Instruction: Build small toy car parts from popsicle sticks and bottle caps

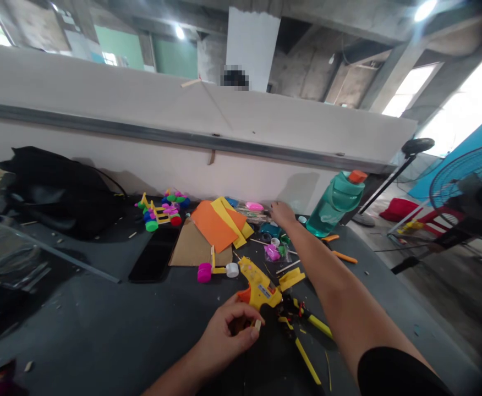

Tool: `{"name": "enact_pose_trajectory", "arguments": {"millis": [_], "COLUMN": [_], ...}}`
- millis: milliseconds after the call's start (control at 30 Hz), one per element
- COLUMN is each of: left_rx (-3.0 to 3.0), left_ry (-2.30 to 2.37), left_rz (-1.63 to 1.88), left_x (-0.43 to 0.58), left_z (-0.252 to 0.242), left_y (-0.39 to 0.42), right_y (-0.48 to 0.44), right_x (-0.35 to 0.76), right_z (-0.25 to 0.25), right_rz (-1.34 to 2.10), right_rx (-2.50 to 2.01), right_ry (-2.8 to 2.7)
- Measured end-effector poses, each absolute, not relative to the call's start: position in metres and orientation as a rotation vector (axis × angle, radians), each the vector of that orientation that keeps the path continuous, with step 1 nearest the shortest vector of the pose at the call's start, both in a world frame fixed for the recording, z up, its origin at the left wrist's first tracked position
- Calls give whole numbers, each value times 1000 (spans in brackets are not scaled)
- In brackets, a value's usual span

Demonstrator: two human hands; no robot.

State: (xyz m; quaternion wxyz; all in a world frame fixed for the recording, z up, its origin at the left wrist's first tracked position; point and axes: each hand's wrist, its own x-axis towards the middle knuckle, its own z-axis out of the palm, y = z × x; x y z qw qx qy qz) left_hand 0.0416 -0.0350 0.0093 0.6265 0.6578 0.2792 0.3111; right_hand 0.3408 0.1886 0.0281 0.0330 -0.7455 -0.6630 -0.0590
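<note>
Tabletop (pixel 84 319), dark gray, carries everything, its far edge running along a white partition (pixel 150 170). A black bag (pixel 71 192) slumps by the far left corner, and a green bottle (pixel 329 209) with an orange cap stands near the far right corner. Brown cardboard (pixel 187 247) lies toward the far edge, overlapped by an orange sheet (pixel 212 225); a black phone (pixel 153 256) lies just left of it. Yellow-handled pliers (pixel 307 361) point toward the near edge, beside a yellow glue gun (pixel 261 286). The left hand (pixel 235 329), on the near-edge side of the gun, is nearly closed, thumb and fingers pinching a wooden bit. The right hand (pixel 282 213) stretches to the far edge, next to thin sticks (pixel 257 218) and a pink item (pixel 255 206); I cannot tell whether it grips anything. Between cardboard and near edge sits a small wheeled piece (pixel 218 270), with magenta and white ends. Smallest is that pale wooden bit (pixel 258 325), held above the tabletop toward the near edge.
</note>
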Motion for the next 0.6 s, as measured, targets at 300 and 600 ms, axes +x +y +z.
{"name": "enact_pose_trajectory", "arguments": {"millis": [300, 600], "left_rx": [1593, 1615], "left_ry": [696, 695], "left_rz": [702, 643], "left_x": [38, 36], "left_z": [11, 9], "left_y": [-35, -33], "right_y": [192, 167], "right_x": [342, 355], "right_z": [27, 37], "right_rz": [-114, -101], "right_rx": [-2333, -2201], "right_ry": [-2046, -1796]}}
